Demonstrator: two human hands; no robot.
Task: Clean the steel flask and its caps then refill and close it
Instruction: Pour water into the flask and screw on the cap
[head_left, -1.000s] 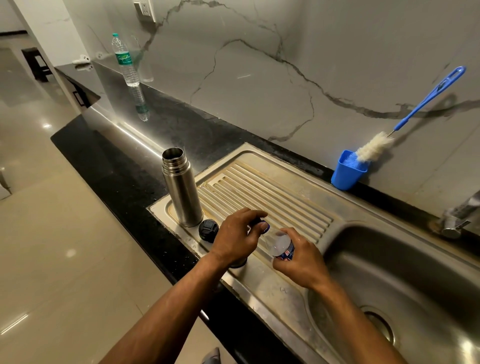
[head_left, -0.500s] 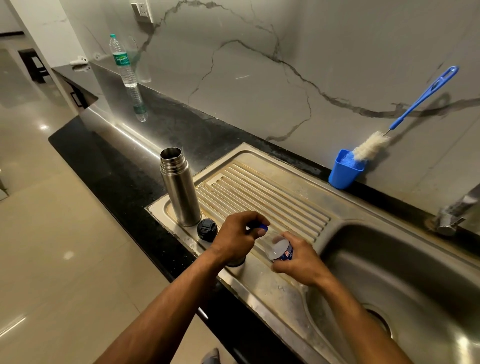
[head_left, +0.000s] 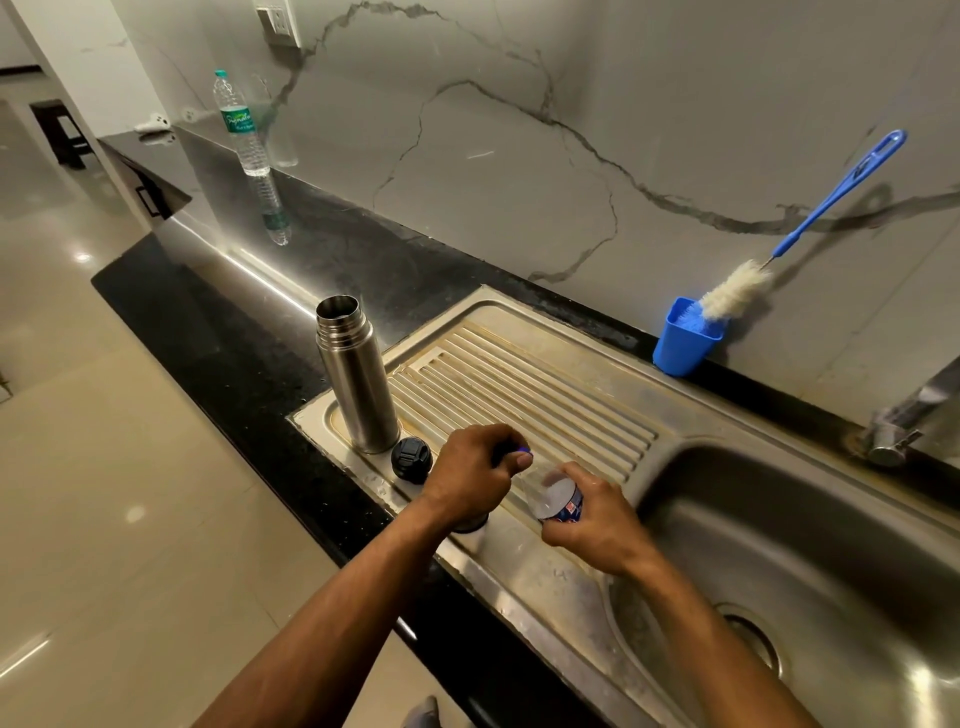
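Little changed over last second. Our right hand (head_left: 597, 525) still grips small clear plastic bottle with blue-red label (head_left: 558, 501); left hand (head_left: 470, 475) still pinches its blue cap (head_left: 519, 451), probably unscrewing. Black inner cap (head_left: 411, 459) beside open steel flask (head_left: 354, 374) on drainboard (head_left: 545, 384); refill still pending.

Left hand (head_left: 470, 467) fingers curled further round blue cap (head_left: 521, 450).

The flask (head_left: 357, 375) is bare brushed steel, its inner cap (head_left: 411, 459) black. The clear bottle (head_left: 555, 500) carries a blue, red and white label and a blue cap (head_left: 521, 450). At far right a blue cup (head_left: 683, 344) holds a white-bristled, blue-handled brush (head_left: 810, 218). The wall (head_left: 571, 135) is pale grey marble with dark veins, the counter (head_left: 249, 332) speckled black.
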